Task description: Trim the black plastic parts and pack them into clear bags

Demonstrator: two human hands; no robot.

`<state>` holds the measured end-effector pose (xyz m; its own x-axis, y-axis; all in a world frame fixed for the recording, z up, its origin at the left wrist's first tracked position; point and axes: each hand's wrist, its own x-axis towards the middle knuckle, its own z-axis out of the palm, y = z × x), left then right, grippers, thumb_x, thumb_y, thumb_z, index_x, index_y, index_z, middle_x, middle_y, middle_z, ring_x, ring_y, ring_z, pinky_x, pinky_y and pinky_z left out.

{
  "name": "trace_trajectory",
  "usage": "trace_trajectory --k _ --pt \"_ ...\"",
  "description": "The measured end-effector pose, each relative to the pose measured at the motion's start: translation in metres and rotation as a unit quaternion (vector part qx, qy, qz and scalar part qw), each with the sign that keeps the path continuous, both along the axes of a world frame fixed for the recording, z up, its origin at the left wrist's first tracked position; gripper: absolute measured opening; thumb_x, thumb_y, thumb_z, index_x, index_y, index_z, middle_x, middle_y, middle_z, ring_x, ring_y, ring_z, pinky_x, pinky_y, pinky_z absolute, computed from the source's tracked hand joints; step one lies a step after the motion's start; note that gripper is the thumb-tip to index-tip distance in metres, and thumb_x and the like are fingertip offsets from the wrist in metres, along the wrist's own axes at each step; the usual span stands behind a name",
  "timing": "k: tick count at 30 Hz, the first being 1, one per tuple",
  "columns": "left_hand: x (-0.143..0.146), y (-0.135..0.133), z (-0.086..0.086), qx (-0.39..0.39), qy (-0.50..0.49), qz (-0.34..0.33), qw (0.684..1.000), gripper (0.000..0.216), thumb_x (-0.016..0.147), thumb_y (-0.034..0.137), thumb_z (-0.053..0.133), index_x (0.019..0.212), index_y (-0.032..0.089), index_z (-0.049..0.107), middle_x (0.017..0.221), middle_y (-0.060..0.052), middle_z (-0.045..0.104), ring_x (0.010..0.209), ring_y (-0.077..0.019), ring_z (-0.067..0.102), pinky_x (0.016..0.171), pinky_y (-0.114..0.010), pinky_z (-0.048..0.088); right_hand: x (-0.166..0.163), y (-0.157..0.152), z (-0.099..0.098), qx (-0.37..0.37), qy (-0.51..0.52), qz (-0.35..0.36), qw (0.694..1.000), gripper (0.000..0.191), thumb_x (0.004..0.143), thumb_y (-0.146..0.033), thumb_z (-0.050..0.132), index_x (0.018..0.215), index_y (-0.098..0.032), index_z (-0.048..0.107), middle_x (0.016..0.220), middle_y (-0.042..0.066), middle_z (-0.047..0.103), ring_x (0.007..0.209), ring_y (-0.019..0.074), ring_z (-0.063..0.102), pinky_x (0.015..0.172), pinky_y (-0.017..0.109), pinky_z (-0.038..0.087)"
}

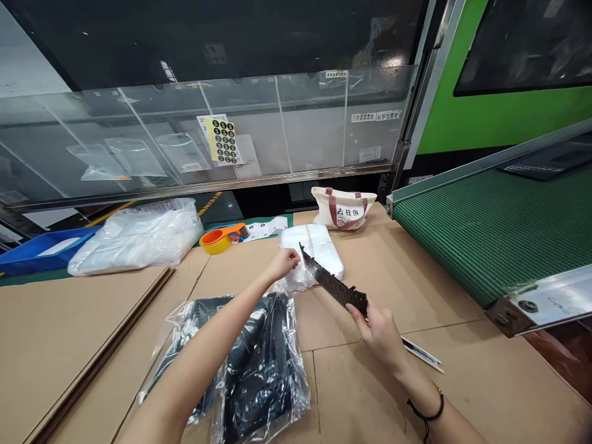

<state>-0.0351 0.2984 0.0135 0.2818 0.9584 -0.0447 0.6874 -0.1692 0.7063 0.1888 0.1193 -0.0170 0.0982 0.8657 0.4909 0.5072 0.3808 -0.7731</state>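
My right hand (377,333) grips the lower end of a long, black perforated strip (335,280), which slants up and to the left. My left hand (282,264) pinches at the edge of a white, translucent plastic bag (319,256) next to the strip's upper tip. Below my left forearm lies a transparent bag (261,376) holding dark, glossy items whose shapes are hard to make out. A slim white strip (423,354) lies on the cardboard (393,290) just right of my right hand.
Cardboard sheets cover the bench. Behind them stand an orange tape dispenser (222,239), a white canvas tote (343,208) and a bagged white plastic bundle (139,237) beside a blue tray (46,250). A green conveyor belt (494,228) runs along the right.
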Motion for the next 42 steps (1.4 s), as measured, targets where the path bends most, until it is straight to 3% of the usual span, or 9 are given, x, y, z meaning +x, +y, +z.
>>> trace_trajectory --k 7,13,15,18,20,23,30,36,42 --pt "0.002 -0.004 0.012 0.037 -0.133 0.114 0.984 0.024 0.093 0.035 0.054 0.103 0.014 0.058 0.091 -0.003 0.061 0.073 -0.0133 0.059 0.065 -0.030 0.052 -0.004 0.000 0.002 -0.042 0.070 -0.010 0.997 0.043 0.083 -0.059 0.055 0.076 -0.018 0.066 0.056 0.005 0.064 0.043 0.0179 0.055 0.046 0.029 0.041" --pt "0.000 -0.031 0.017 0.067 -0.096 0.085 0.989 0.015 0.085 0.029 0.060 0.080 0.015 0.059 0.072 0.002 0.055 0.064 -0.0120 0.051 0.062 -0.027 0.043 0.012 0.000 0.014 -0.081 0.225 -0.050 0.970 0.045 0.083 -0.057 0.057 0.095 -0.014 0.065 0.080 0.009 0.073 0.071 0.0225 0.068 0.061 0.031 0.053" --pt "-0.004 -0.038 0.023 0.056 -0.088 0.064 0.992 0.021 0.085 0.031 0.054 0.073 0.015 0.060 0.058 0.004 0.047 0.055 -0.0115 0.045 0.055 -0.025 0.037 0.015 -0.010 0.019 -0.156 0.353 0.004 0.923 0.049 0.077 -0.057 0.066 0.100 -0.014 0.067 0.088 0.010 0.074 0.077 0.0245 0.070 0.066 0.033 0.056" --pt "-0.007 -0.051 0.032 0.026 -0.060 0.012 0.998 0.036 0.083 0.038 0.044 0.079 0.013 0.069 0.043 0.007 0.033 0.042 -0.0116 0.035 0.046 -0.025 0.028 0.012 -0.033 0.018 -0.315 0.528 0.095 0.783 0.043 0.062 -0.043 0.084 0.090 -0.013 0.073 0.089 0.011 0.075 0.080 0.0248 0.071 0.070 0.031 0.058" --pt "-0.006 -0.059 0.037 0.014 -0.030 -0.035 0.999 0.043 0.083 0.043 0.042 0.087 0.013 0.072 0.040 0.007 0.033 0.039 -0.0122 0.035 0.045 -0.025 0.027 0.004 -0.050 0.012 -0.353 0.589 0.088 0.721 0.038 0.059 -0.036 0.087 0.086 -0.013 0.075 0.090 0.009 0.076 0.081 0.0220 0.072 0.073 0.027 0.058" --pt "0.000 -0.071 0.040 0.045 0.022 -0.083 0.995 0.047 0.086 0.045 0.039 0.079 0.014 0.073 0.045 0.002 0.046 0.046 -0.0138 0.045 0.048 -0.025 0.032 -0.011 -0.071 0.001 -0.321 0.662 0.008 0.678 0.038 0.056 -0.035 0.090 0.086 -0.017 0.075 0.094 0.005 0.077 0.083 0.0181 0.072 0.076 0.022 0.057" --pt "0.019 -0.097 0.038 0.184 0.185 -0.109 0.959 0.032 0.091 0.028 0.042 0.094 0.019 0.072 0.080 -0.010 0.073 0.074 -0.0232 0.066 0.068 -0.031 0.046 -0.040 -0.089 -0.015 -0.282 0.718 -0.067 0.633 0.045 0.045 -0.029 0.094 0.085 -0.020 0.075 0.088 0.004 0.077 0.077 0.0193 0.073 0.077 0.029 0.060" --pt "0.043 -0.130 0.032 0.272 0.293 -0.107 0.910 0.043 0.096 0.025 0.034 0.128 0.007 0.056 0.070 -0.017 0.071 0.064 -0.0284 0.069 0.055 -0.034 0.048 -0.061 -0.091 -0.008 -0.314 0.741 -0.039 0.592 0.043 0.038 -0.017 0.095 0.075 -0.021 0.074 0.080 0.002 0.077 0.070 0.0152 0.073 0.065 0.019 0.060" --pt "0.059 -0.161 0.028 0.348 0.295 -0.179 0.872 0.043 0.098 0.031 0.037 0.130 0.009 0.055 0.062 -0.010 0.070 0.053 -0.0222 0.067 0.042 -0.027 0.040 -0.065 -0.079 0.006 -0.267 0.737 -0.050 0.619 0.045 0.037 -0.019 0.095 0.076 -0.024 0.074 0.080 -0.003 0.076 0.070 0.0106 0.070 0.066 0.015 0.058"
